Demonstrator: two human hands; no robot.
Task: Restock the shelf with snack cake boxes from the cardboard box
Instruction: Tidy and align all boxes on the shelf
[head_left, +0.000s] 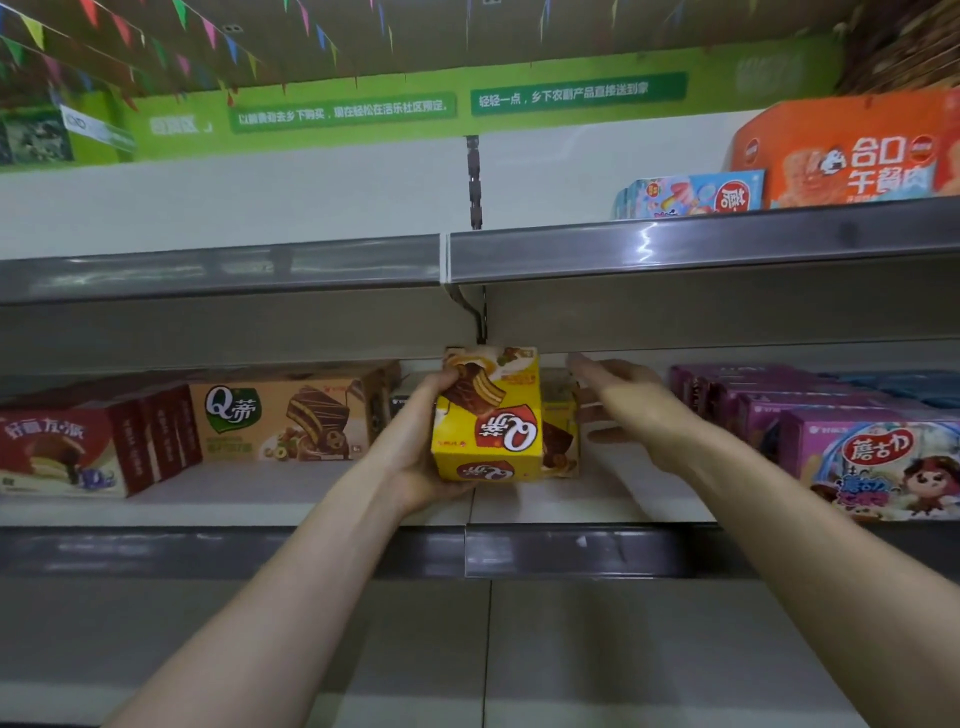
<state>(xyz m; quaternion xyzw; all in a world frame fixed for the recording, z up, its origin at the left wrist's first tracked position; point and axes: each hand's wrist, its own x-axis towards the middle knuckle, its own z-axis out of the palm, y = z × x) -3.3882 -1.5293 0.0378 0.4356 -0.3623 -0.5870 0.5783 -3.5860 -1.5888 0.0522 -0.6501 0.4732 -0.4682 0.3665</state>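
At the centre of the frame, the left hand (415, 457) reaches up from below with its forearm stretched forward, fingers and thumb wrapped round a yellow snack cake box (488, 415) held at the middle shelf (571, 506). To its right, the right hand (631, 402) is extended with straight fingers, holding nothing, beside another yellow box (561, 426) standing behind.

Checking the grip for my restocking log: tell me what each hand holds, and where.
The left hand grips the yellow snack cake box by its left side and bottom. The right hand holds nothing.

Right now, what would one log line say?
left hand: holds yellow box | right hand: open, beside it | place: middle shelf
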